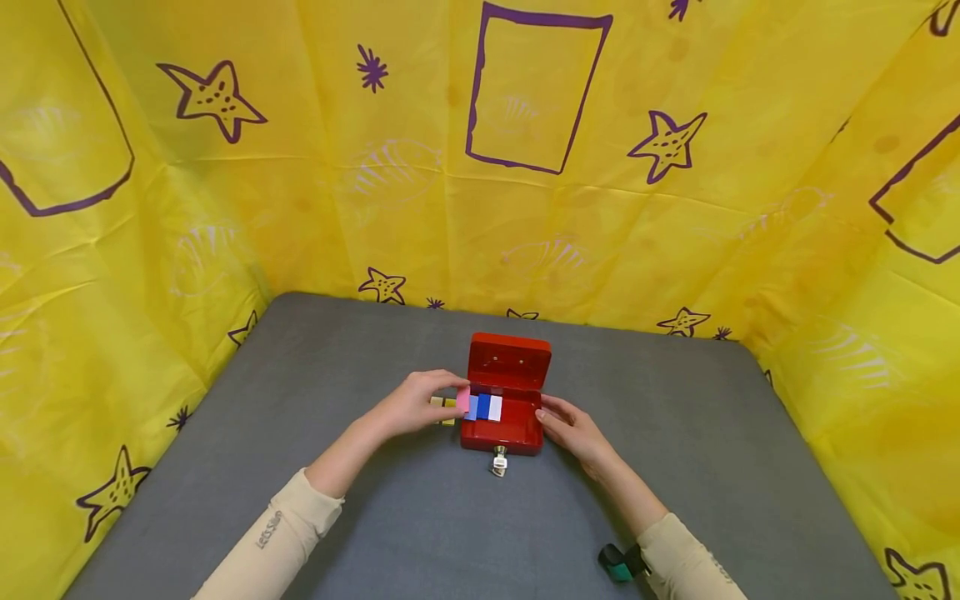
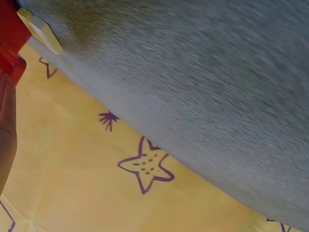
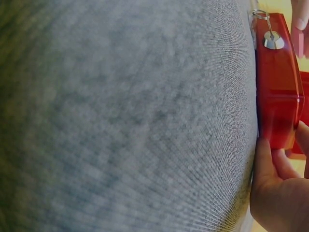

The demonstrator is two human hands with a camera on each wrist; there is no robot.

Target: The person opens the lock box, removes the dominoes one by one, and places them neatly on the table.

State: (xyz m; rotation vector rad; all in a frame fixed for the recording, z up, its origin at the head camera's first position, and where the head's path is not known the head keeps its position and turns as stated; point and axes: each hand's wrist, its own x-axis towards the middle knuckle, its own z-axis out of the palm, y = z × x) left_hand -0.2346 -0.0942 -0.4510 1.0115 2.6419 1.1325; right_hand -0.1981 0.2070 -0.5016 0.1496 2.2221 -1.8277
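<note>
A red metal cash box (image 1: 517, 433) stands on the grey table with its lid (image 1: 510, 358) raised and a key in its front lock (image 3: 273, 40). My left hand (image 1: 426, 402) pinches a small pink block (image 1: 463, 399) at the box's left rim. Inside lie a light blue block (image 1: 472, 407), a dark blue block (image 1: 483, 407) and a white block (image 1: 496, 408) side by side. Yellowish blocks (image 1: 448, 403) are on the table left of the box, partly behind my left fingers. My right hand (image 1: 573, 429) grips the box's right wall, thumb at the rim.
A keyring (image 1: 498, 463) hangs from the lock at the front. Grey cloth covers the table (image 1: 420, 517). A yellow curtain (image 1: 420, 208) with purple drawings surrounds its back and sides. A dark and green wrist strap (image 1: 621, 563) is by the right sleeve.
</note>
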